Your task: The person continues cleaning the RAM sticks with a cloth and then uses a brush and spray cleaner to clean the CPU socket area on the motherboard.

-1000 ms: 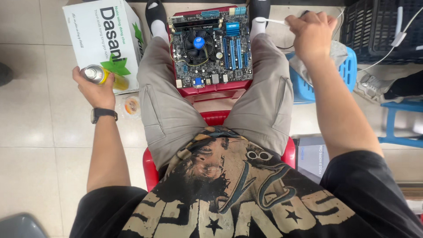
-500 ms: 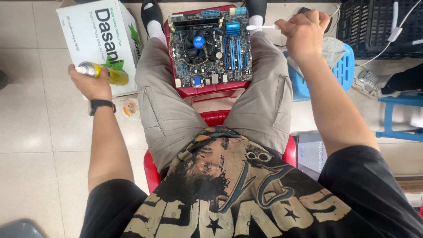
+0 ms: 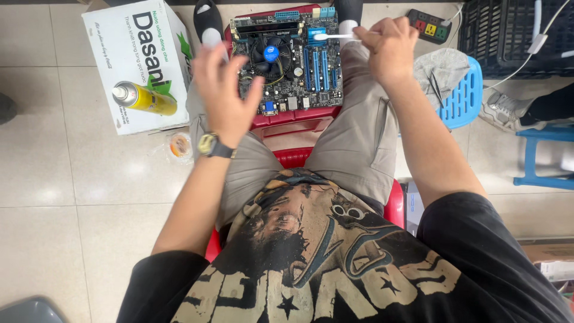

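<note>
Head view: the left hand (image 3: 222, 90) is held up with its fingers spread, holding nothing, just left of the computer board (image 3: 291, 60) on the red stool (image 3: 287, 122). The right hand (image 3: 388, 51) is closed around a white brush (image 3: 332, 37) over the board's far right edge. A yellow spray can (image 3: 143, 98) is lying on the box (image 3: 128, 42) at the left.

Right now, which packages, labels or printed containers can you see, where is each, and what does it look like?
Cardboard box: on the floor, left of the person's knees; white, boxy, dark lettering and green leaf print.
Spray can: lying on the box top; yellow cylinder, silver cap end.
Tape roll: on the floor below the box; small, round, in clear wrap.
Left hand hovers empty near the box; right hand holds a white brush.
</note>
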